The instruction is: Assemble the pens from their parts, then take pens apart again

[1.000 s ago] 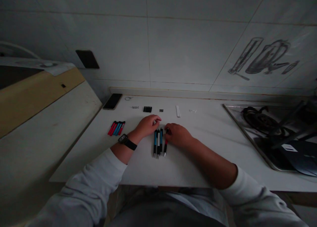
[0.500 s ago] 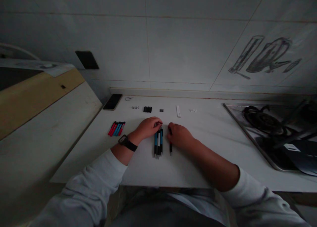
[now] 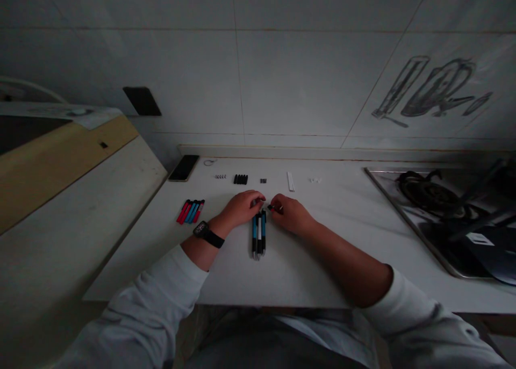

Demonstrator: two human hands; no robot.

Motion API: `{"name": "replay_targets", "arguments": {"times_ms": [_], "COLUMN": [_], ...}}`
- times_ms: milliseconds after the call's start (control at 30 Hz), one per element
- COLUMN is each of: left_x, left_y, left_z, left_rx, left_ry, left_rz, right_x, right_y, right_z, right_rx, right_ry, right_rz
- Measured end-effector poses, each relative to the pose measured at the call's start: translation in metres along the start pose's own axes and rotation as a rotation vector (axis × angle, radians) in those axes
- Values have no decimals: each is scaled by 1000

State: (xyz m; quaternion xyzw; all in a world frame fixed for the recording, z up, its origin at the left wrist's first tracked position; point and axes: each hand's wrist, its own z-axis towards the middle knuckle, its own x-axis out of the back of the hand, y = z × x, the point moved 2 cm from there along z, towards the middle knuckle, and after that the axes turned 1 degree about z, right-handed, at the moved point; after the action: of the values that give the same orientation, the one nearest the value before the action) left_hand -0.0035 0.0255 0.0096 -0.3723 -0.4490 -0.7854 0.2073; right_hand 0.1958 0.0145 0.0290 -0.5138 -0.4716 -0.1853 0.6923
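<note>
My left hand (image 3: pixel 244 205), with a black watch (image 3: pixel 208 233) on its wrist, is closed above the top ends of several pens (image 3: pixel 259 237) with blue and white barrels. Its fingertips pinch together, and what is between them is too small to make out. Just right of the pens, my right hand (image 3: pixel 293 214) is closed on a black pen (image 3: pixel 270 208). Only a short dark end of that pen shows at the fingertips, pointing toward my left hand; the rest is hidden.
Red and blue pen barrels (image 3: pixel 191 211) lie at left, below a phone (image 3: pixel 184 168). Along the back sit springs (image 3: pixel 220 176), black grips (image 3: pixel 241 179), small dark pieces (image 3: pixel 263 180), thin white tubes (image 3: pixel 291 181) and clear bits (image 3: pixel 315 180). A gas stove (image 3: pixel 423 197) borders the right.
The black pen that pointed down toward me below my right hand has turned and come up, its end now facing my left hand. My left hand has hardly moved.
</note>
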Motion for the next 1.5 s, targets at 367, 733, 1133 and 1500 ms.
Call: {"name": "replay_targets", "arguments": {"times_ms": [367,733,1133,1500], "left_x": [-7,-15,-10,-11], "left_y": [10,24,-2,-1], "left_z": [-6,3,13,8], "left_rx": [86,293,405,622], "left_ry": [-109,-135,15,82], "left_rz": [296,399,-341,-907], "right_x": [-2,-1,-4,-2], "right_y": [-4,-6,-1,-17], "right_z": [-5,-4,-2,-6], "right_rx": [-97,-131,-70,9], "right_ry": [-64,-86,-67,-68], "right_rz": [-296,-303,-188,45]}}
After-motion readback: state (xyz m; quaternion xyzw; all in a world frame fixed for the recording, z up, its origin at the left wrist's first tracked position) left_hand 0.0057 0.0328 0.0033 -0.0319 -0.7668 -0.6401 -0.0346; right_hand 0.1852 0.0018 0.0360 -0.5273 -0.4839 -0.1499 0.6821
